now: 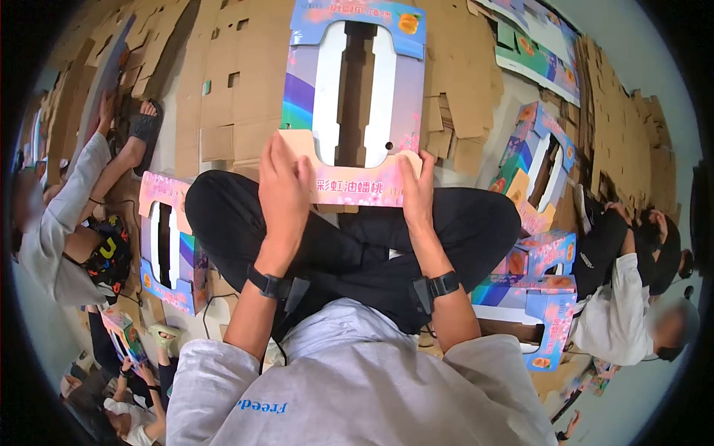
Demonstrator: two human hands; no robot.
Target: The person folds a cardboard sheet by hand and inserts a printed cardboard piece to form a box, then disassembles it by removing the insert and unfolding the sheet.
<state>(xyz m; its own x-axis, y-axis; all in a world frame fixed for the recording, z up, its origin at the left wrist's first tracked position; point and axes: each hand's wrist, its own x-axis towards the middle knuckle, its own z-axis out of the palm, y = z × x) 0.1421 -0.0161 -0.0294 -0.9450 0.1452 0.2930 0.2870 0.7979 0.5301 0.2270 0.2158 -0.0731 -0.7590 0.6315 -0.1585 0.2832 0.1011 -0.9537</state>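
A printed cardboard fruit box [297,97] in blue, purple and pink stands in front of my crossed legs. White inner flaps line its long open top, and the brown inside shows between them. My left hand [286,186] grips the left corner of its near pink end panel, thumb on the face. At the right corner of the same panel, my right hand [419,186] holds on with the thumb against the printed side. The fingers behind the panel are partly hidden.
Similar boxes stand at my left [163,241], at my far right [532,167] and by my right knee [549,320]. Flattened brown cardboard [230,74] covers the floor ahead. Printed sheets [539,59] lie at the upper right. Other people sit on both sides.
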